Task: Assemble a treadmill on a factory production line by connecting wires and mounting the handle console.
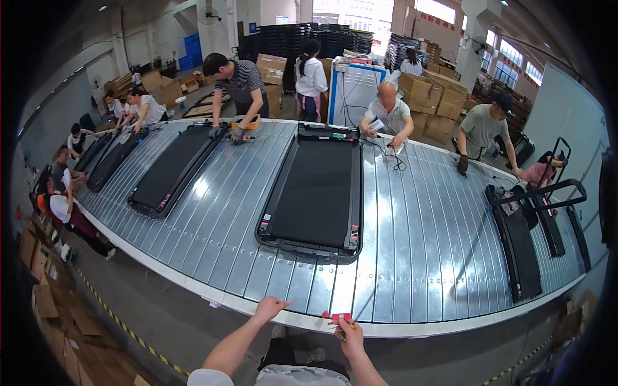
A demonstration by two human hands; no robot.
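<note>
My left hand (270, 308) rests with fingers spread on the near edge of the metal slat conveyor (412, 244), holding nothing. My right hand (351, 336) grips a small red and yellow tool (337, 318) at the same edge. Just beyond both hands lies a flat black treadmill (315, 193), its near end about a hand's length away.
More black treadmills lie on the belt at the left (170, 167) and right (518, 248). Several people work along the far side and left end. Stacked cardboard boxes (428, 96) stand behind them. A yellow-black floor stripe (122, 325) runs at lower left.
</note>
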